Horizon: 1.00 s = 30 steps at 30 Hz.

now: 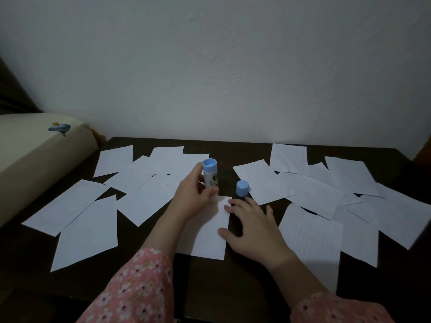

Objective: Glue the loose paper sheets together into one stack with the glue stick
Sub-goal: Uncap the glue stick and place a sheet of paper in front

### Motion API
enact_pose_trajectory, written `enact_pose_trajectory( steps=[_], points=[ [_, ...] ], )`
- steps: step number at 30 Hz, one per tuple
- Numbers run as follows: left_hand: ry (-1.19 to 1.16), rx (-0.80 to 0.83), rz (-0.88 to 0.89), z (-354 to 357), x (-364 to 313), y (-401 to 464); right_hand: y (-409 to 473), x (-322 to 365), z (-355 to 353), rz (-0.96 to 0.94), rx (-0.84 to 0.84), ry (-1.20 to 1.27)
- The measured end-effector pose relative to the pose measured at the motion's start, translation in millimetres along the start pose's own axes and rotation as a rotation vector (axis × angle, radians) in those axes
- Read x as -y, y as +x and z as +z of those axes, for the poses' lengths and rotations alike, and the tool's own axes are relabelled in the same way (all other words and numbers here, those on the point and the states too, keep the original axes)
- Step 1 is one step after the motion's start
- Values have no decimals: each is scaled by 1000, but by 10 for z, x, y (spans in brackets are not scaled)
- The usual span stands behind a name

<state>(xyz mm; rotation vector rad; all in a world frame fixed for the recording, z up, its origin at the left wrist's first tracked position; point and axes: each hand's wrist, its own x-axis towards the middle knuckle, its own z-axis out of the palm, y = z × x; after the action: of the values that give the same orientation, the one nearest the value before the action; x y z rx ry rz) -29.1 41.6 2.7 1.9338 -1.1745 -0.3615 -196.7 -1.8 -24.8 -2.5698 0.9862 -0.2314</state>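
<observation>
On the left of the surface (210,287) I see loose sheets (88,220) waiting. My left hand (193,197) grips the glue stick (210,174) upright, fingers curled round it, tip down on the middle sheet (207,234). My right hand (251,224) lies with fingers spread, I think to stop the sheet sliding. The cap (242,188) stands just beyond.

— What sort of place is this?
— A room in a home, dimly lit. The dark wooden table (210,287) stands pushed against a plain white plastered wall (233,66).
— Anything else homely?
— Just left of the table, a cream cushion (35,164) printed with a little blue fish (59,128).
</observation>
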Motion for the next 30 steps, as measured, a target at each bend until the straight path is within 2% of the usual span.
enact_pose_trajectory(
  steps=[17,21,24,28,30],
  points=[
    [-68,-145,-135,-319,169,-78,-1,32,-28,18,12,1],
    [-512,-320,-189,-506,227,-110,-3,38,-36,18,18,0],
    [-806,-447,-300,-593,212,-104,-4,48,-36,15,30,-3],
    [-1021,-444,-451,-611,228,-128,-10,48,-57,23,25,27],
    [-983,-423,-480,-612,237,-136,-13,32,-68,30,19,41]
  ],
)
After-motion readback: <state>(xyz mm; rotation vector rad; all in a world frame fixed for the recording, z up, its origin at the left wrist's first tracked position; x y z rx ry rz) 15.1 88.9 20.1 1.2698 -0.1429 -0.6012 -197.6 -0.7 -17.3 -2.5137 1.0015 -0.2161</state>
